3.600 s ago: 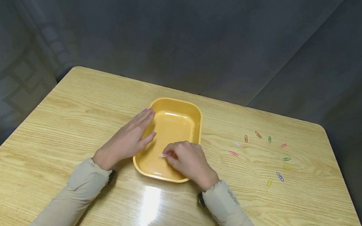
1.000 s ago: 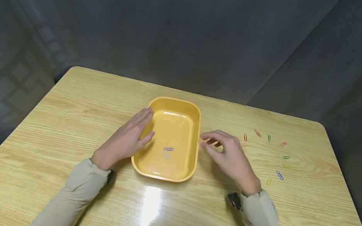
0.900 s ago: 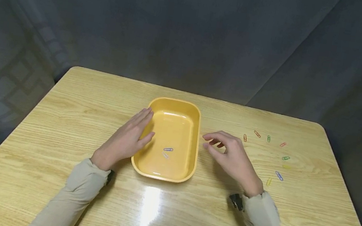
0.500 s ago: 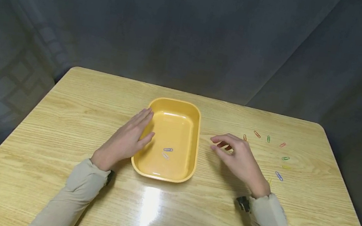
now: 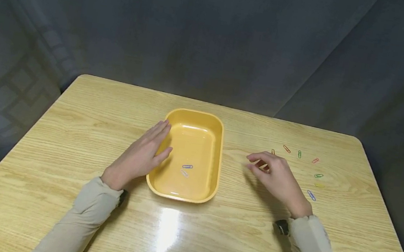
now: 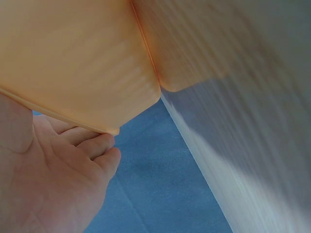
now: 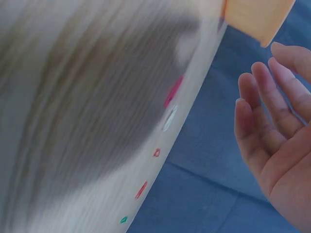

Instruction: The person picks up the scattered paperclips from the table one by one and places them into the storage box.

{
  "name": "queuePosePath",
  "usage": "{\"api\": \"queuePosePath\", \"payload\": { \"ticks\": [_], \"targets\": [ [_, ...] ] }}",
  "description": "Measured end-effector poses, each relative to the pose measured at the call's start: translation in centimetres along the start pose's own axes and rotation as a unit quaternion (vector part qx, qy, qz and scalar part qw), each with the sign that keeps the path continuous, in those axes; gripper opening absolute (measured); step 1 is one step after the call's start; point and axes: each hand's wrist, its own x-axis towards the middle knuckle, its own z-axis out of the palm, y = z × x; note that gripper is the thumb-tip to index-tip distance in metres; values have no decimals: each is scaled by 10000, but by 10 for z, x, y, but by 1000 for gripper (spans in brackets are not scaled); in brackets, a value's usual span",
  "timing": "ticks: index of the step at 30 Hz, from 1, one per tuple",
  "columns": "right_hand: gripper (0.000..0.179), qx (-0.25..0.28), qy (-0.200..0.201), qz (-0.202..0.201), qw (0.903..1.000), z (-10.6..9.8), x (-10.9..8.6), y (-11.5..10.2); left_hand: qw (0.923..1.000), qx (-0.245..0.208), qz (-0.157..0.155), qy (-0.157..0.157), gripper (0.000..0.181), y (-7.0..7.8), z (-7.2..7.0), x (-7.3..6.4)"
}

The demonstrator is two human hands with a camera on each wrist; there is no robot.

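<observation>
My left hand (image 5: 138, 155) rests with extended fingers along the left rim of a yellow-orange plastic tray (image 5: 217, 163); the left wrist view has its fingers (image 6: 99, 145) right at the tray's edge. A blue paper clip (image 5: 187, 166) and a white paper clip (image 5: 185, 173) lie on the tray floor. Right of the tray, my right hand (image 5: 276, 176) hovers over the table, fingers loosely bent, thumb and forefinger apart and nothing between them. Below it, the right wrist view shows a pink paper clip (image 7: 173, 91) and a white one (image 7: 170, 118), both hidden by the hand in the head view.
More paper clips lie scattered on the table's right side: red (image 5: 286, 149), green (image 5: 299, 154), pink (image 5: 315, 160), a second green (image 5: 318, 175), yellow (image 5: 319, 185) and blue (image 5: 311, 195). A dark curtain (image 5: 215, 36) hangs behind the wooden table (image 5: 91, 105).
My right hand has come out of the tray, where it was earlier, and keeps moving right toward the scattered paper clips. The blue and white clips stay in the tray. My left hand has barely moved.
</observation>
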Motion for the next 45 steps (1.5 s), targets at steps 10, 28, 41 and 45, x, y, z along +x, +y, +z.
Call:
{"api": "queuePosePath", "payload": {
  "ticks": [10,28,41,45],
  "targets": [
    [25,173,-212,237,9993,-7,0,19,10000,-3,-15,-29,67,0,0,1],
    [28,-156,-660,619,9958,-16,-7,38,9999,-42,-67,-81,67,0,0,1],
    [21,-437,-798,725,9932,-11,-2,39,9999,-33,-76,-85,67,0,0,0],
    [14,-494,-772,624,9938,-11,-2,36,9999,-41,-77,-87,67,0,0,0]
  ]
}}
